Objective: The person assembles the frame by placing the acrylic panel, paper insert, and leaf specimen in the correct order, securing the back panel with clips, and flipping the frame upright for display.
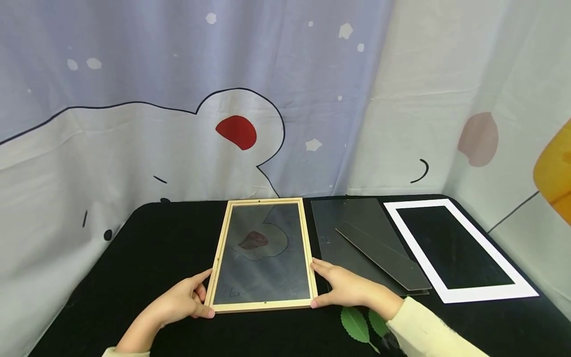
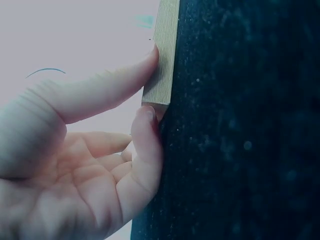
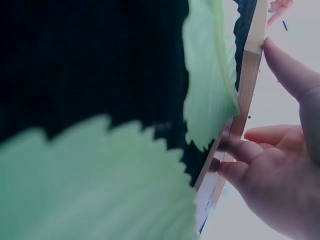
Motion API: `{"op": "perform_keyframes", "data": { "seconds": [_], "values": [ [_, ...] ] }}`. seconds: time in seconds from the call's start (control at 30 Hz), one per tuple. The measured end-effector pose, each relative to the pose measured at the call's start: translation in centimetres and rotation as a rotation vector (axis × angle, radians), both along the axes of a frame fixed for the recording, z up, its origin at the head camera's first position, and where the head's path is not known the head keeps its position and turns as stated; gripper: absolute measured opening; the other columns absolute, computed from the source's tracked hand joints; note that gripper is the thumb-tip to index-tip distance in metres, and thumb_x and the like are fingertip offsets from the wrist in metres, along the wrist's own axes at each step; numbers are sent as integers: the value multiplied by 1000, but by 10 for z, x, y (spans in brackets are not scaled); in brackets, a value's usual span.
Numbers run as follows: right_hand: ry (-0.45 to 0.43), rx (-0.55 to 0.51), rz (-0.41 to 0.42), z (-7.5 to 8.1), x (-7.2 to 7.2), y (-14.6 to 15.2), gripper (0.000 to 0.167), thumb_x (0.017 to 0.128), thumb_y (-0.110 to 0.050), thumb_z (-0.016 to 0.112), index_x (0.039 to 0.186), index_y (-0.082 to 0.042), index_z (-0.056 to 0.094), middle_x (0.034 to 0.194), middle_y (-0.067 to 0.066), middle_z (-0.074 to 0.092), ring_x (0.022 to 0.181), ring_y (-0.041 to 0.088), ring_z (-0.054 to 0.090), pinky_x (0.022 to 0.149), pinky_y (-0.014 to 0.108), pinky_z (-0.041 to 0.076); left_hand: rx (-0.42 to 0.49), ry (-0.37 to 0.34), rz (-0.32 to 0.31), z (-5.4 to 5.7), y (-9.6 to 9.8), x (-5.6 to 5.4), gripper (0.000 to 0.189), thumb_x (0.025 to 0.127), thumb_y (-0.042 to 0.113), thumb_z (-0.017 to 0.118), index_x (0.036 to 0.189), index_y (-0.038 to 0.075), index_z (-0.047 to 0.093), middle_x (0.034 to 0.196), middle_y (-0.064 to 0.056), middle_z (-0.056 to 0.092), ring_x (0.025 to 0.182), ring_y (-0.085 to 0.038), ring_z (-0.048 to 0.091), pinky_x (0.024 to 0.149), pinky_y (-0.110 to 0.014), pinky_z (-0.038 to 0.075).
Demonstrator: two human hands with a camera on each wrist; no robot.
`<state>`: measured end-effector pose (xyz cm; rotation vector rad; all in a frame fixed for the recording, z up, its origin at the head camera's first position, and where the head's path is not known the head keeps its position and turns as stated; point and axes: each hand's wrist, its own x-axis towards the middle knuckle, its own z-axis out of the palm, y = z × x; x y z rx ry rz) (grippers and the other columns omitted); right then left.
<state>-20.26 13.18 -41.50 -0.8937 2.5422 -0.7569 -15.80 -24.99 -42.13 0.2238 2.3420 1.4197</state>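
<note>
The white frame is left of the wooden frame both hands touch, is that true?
Not left: the head view shows the white frame on the right of the wooden frame, which the left hand and right hand are touching.

Black desk (image 1: 147, 258), far corners rounded. Behind the far edge hangs a curtain (image 1: 134, 59): pale blue over white, black outline (image 1: 134, 102), red patch (image 1: 238, 131), white specks (image 1: 345, 30). Beyond right edge, whitish cloth (image 1: 513, 64), pink patch (image 1: 479, 139), yellow patch (image 1: 555, 173). Light soft.
</note>
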Motion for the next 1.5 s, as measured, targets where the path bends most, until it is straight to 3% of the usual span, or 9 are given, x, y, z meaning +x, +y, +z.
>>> {"op": "perform_keyframes", "data": {
  "seconds": [0.17,0.37,0.6,0.8,1.2,1.3,1.4,1.5],
  "values": [
    [33,-17,8,7,-5,4,93,81,-41,75,144,11,32,154,23,27,141,36,29,110,52,29,-2,-2,1,-1,0,-1,104,66,-3,83,146,-15,18,80,-9,45,57,-14,45,53,-26,44],
    [74,-67,-5,32,-7,13,88,83,-37,74,145,10,31,152,24,29,140,38,30,109,54,30,-18,-24,8,0,-3,-2,105,67,-1,83,146,-14,16,81,-8,45,58,-13,46,54,-27,45],
    [168,-63,-44,58,-6,38,86,84,-41,72,145,6,34,149,23,36,137,39,34,108,55,30,-5,-15,6,0,-3,-1,103,67,-2,82,146,-16,17,81,-9,46,58,-15,48,54,-28,45],
    [219,-60,-124,73,-7,66,86,84,-46,71,146,2,35,146,21,41,133,38,41,104,55,36,-9,-2,13,0,-2,-1,102,67,-3,82,145,-16,18,79,-9,46,59,-16,48,54,-28,45],
    [327,-72,-295,87,-8,129,75,87,-37,71,143,1,40,137,23,50,121,45,51,94,59,42,-2,-7,4,-1,-2,1,103,66,0,83,145,-16,18,78,-9,47,61,-17,48,53,-27,44],
    [379,-107,-344,86,-10,147,68,87,-31,72,141,0,44,136,22,52,117,44,54,93,54,43,0,-9,1,-1,-1,1,103,66,-1,83,145,-16,18,78,-9,47,61,-17,48,53,-27,44],
    [436,-127,-400,84,-12,165,63,87,-29,72,139,-1,47,135,19,54,115,39,56,94,41,44,0,-13,5,-1,0,0,103,66,-1,82,145,-15,19,78,-9,47,61,-18,48,53,-27,44],
    [446,-126,-453,84,-12,184,62,88,-28,71,139,0,47,133,21,54,114,42,55,92,44,44,4,-8,0,-2,0,-1,103,66,-1,82,145,-16,18,78,-9,47,60,-17,48,53,-27,44]
  ]
}}
